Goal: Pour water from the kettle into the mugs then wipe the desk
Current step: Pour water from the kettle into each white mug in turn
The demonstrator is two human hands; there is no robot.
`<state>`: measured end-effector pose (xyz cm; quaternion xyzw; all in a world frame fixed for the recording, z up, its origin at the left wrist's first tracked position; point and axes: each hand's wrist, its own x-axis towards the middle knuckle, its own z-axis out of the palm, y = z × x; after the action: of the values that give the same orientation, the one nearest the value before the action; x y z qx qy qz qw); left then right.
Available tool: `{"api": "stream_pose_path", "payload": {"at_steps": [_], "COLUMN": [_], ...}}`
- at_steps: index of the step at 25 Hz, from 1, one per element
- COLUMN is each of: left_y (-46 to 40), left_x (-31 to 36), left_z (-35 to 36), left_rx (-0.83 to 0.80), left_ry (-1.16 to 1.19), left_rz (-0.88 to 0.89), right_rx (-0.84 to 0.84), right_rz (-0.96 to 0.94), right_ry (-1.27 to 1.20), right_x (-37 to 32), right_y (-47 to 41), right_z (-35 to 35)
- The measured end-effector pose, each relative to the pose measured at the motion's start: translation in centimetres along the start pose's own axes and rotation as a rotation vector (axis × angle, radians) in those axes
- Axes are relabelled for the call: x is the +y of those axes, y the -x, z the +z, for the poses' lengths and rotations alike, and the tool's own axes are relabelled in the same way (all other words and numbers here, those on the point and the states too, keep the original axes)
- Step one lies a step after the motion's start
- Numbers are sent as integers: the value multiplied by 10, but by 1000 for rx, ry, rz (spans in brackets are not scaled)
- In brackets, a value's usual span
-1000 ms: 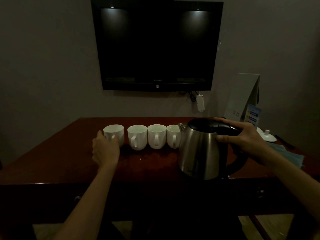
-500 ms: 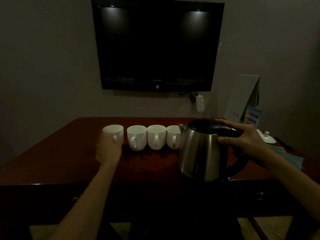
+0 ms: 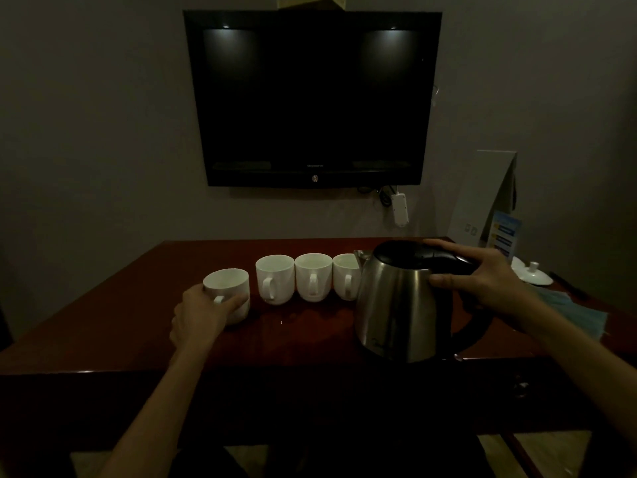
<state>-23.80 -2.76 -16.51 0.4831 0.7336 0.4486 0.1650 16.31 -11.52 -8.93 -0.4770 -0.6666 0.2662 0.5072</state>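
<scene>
So this looked like the pouring step just getting set up. Nearest in, the left hand (image 3: 203, 313) had its fingers curled round the mug (image 3: 228, 293) at about 9 o'clock on the surface (image 3: 103, 326), that mug sitting a bit forward of the other three. The right hand (image 3: 482, 281) was wrapped over the kettle (image 3: 396, 305) handle at 3 o'clock, thumb against the steel body, kettle upright with its base looking down on the surface, though it was too dark to be sure.

My guess for the next move: lift the kettle, swing the spout over the held mug and tip slowly while the left hand keeps it steady.

Further back, the three mugs (image 3: 312, 276) stood in a tight row at 12, the rightmost partly hidden behind the spout, so a careless swing could clip it. A blue cloth (image 3: 572, 315) lay at 3 o'clock past the right wrist, handy for wiping. Behind it were a white lid (image 3: 532, 274) and a leaflet stand (image 3: 505, 232). TV (image 3: 312, 98) on the wall.
</scene>
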Motion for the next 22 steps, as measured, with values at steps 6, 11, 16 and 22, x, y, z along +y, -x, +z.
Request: {"api": "stream_pose_path", "payload": {"at_steps": [6, 11, 16, 22], "left_y": [25, 45, 60, 61], "left_x": [-4, 5, 19, 41], "left_z": [-6, 7, 29, 49], "left_rx": [-58, -196, -270, -461], "left_ry": [52, 35, 35, 2], "left_rz": [98, 219, 318, 423], "right_rx": [8, -12, -20, -49], "right_rz": [7, -34, -29, -14], "right_ry": [3, 51, 58, 93], "right_x": [-3, -1, -1, -7], "right_y": [1, -1, -3, -13], "right_z": [2, 1, 0, -8]}}
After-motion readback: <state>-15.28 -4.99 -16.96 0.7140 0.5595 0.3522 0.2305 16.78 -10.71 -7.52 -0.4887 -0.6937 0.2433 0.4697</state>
